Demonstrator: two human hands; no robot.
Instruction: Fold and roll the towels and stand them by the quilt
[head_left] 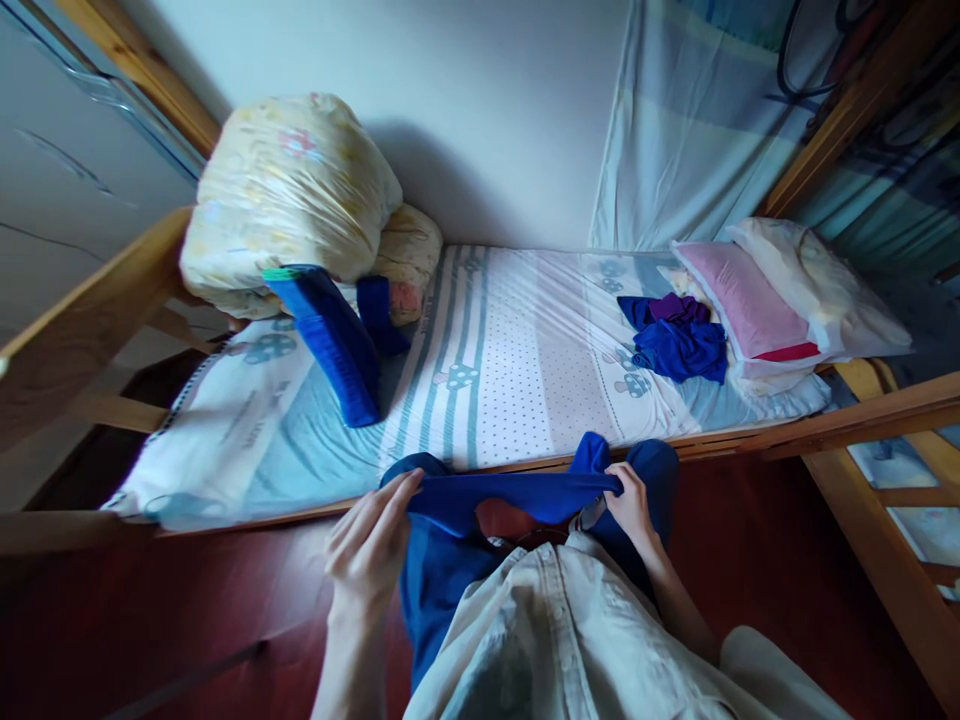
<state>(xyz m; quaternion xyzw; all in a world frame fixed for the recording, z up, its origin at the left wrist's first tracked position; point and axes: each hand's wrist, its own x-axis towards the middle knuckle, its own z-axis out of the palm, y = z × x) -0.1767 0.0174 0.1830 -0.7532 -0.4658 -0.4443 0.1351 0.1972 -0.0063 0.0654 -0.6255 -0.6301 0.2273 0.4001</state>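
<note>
Head view: your left hand [371, 535] and your right hand [631, 500] are apart, each clamped on one end of a bright blue, soft fabric cloth [517, 490]. The cloth is drawn out between them as a nearly level band above your lap, in front of the bed's near edge. Your left fingers pinch its left end from above; your right thumb and fingers grip its right end, beside which a loose blue flap stands up. Beneath the cloth are your dark blue fabric trousers [442, 580], and nearer to you, your pale beige buttoned shirt [547, 625].

Beyond your hands lies a long mattress covered by a white and grey-blue patterned sheet [517, 350] with stripes, dots and mushroom motifs. On its left part, a tall, narrow, bright blue folded fabric stack [330, 345] with a green upper edge slants beside a smaller dark blue folded cloth [381, 315]. Behind them sits a large, rounded, cream floral quilt bundle [292, 190]. On the right part lies a crumpled blue and purple fabric heap [679, 338], just beside a flat pink rectangular cushion [742, 290]. A brown wooden bed rail [862, 415] runs along the near right edge, above the dark red floor [750, 540].
</note>
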